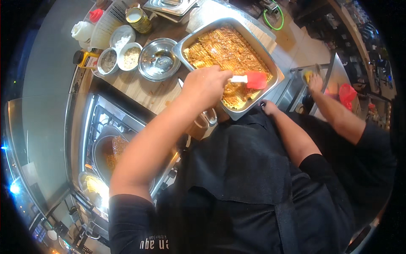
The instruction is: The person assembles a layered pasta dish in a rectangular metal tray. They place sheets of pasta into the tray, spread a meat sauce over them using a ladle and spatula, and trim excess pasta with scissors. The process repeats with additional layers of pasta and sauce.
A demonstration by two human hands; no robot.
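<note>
My left hand [207, 86] is closed around the white handle of a spatula with a red blade [256, 80]. The blade rests over the near right part of a deep rectangular metal pan [238, 113]. Inside the pan, ridged pasta sheets [206, 46] show at the edges, under a spread of reddish-brown meat sauce [239, 44]. Close to the pan's near right corner, my right hand [269, 108] is closed on something small and dark that I cannot make out. Left of the pan stands a shiny metal bowl [146, 63] with sauce remains.
Small bowls, including one with pale flakes [130, 56], a jar [138, 20] and a yellow bottle [86, 59] crowd the counter's left. On the stove [95, 127] sits a pot of sauce [111, 154]. At right, another person's hand [315, 82] holds a yellow sponge-like thing.
</note>
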